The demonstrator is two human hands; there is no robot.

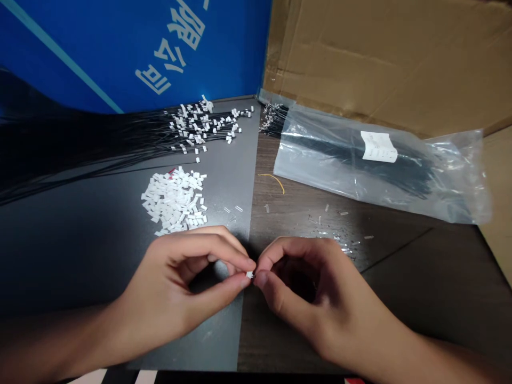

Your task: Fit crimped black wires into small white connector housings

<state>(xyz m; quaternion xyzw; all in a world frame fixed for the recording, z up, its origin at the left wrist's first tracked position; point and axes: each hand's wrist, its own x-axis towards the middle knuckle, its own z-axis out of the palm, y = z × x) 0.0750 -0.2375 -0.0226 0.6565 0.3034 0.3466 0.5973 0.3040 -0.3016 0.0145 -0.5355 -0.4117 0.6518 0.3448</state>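
My left hand (pixel 192 282) pinches a small white connector housing (pixel 249 274) between thumb and forefinger. My right hand (pixel 312 293) is closed in a pinch right against it, fingertips almost touching those of the left. From behind the right hand a thin black wire (pixel 396 251) runs out to the upper right; its end seems to be between the right fingertips, mostly hidden by them. Just beyond my left hand lies a heap of loose white connector housings (pixel 174 200). Small metal terminals and clear bits (pixel 344 242) are scattered beyond my right hand.
At the back left lies a bundle of black wires with white connectors (pixel 200 125). A clear plastic bag (pixel 328 181) of black wires with bare terminals lies at the back right. A blue panel (pixel 100 48) and cardboard (pixel 392 58) stand behind. A yellow strand (pixel 277 180) lies mid-table.
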